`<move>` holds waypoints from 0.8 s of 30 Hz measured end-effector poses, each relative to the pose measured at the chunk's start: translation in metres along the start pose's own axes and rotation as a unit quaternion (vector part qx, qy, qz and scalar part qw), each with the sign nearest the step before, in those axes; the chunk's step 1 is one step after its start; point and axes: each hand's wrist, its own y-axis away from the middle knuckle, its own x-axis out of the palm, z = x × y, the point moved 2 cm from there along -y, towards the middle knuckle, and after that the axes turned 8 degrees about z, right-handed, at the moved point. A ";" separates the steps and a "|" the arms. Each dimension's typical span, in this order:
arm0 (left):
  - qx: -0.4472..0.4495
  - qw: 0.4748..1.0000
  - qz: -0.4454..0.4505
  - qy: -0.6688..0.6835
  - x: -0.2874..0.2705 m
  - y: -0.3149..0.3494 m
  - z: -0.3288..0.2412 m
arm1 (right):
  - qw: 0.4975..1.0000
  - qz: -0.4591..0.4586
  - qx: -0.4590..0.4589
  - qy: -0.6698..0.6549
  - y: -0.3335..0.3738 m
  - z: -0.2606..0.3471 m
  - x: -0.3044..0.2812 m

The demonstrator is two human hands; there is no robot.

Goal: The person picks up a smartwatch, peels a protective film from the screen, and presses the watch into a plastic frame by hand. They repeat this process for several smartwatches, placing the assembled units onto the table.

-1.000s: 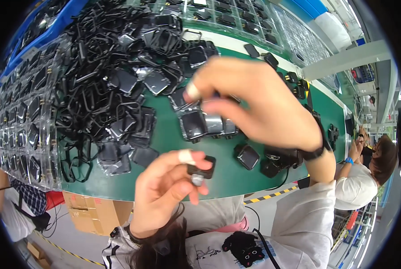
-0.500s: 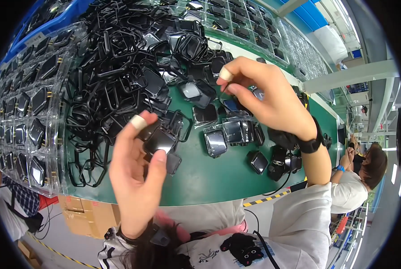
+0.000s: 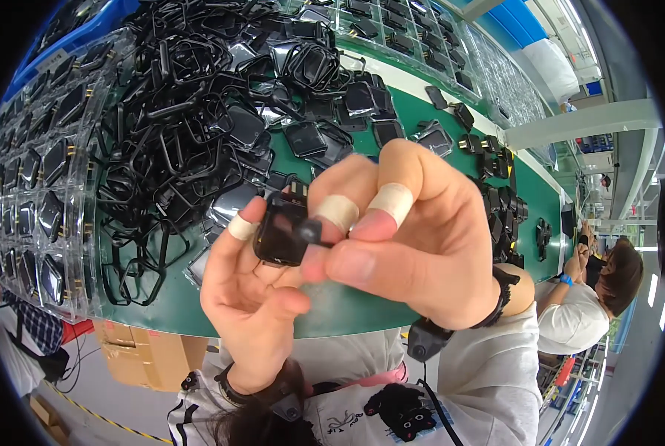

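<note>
From my end I see a busy workroom around a green counter (image 3: 332,316), with a cardboard box (image 3: 154,360) below its near edge and a co-worker in a white top (image 3: 581,308) off to the right. The black square device (image 3: 279,236) is up in front of the counter, between the two hands. The left hand (image 3: 247,308) has its grip curled around it, fingers behind and at the left edge, thumb standing clear. The right hand (image 3: 440,249) has its grip closed, thumb against a banded fingertip, pinching a small dark piece (image 3: 308,230) whose rounded end overlaps the device's right side in my view; it is too blurred for me to tell its kind or whether they touch. Beyond the left hand lies a heap of black frames (image 3: 187,111), with a clear compartment tray (image 3: 50,193) of dark devices to its left
</note>
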 end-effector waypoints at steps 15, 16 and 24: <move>0.008 0.995 -0.028 -0.091 -0.006 0.015 -0.012 | 0.894 0.139 -0.099 0.415 0.005 0.006 -0.010; 0.008 0.995 -0.028 -0.091 -0.008 0.016 -0.013 | 0.890 0.118 -0.075 0.434 0.006 0.007 -0.009; 0.008 0.983 0.052 -0.174 -0.018 0.024 -0.023 | 0.969 0.079 0.106 0.210 0.003 -0.004 -0.010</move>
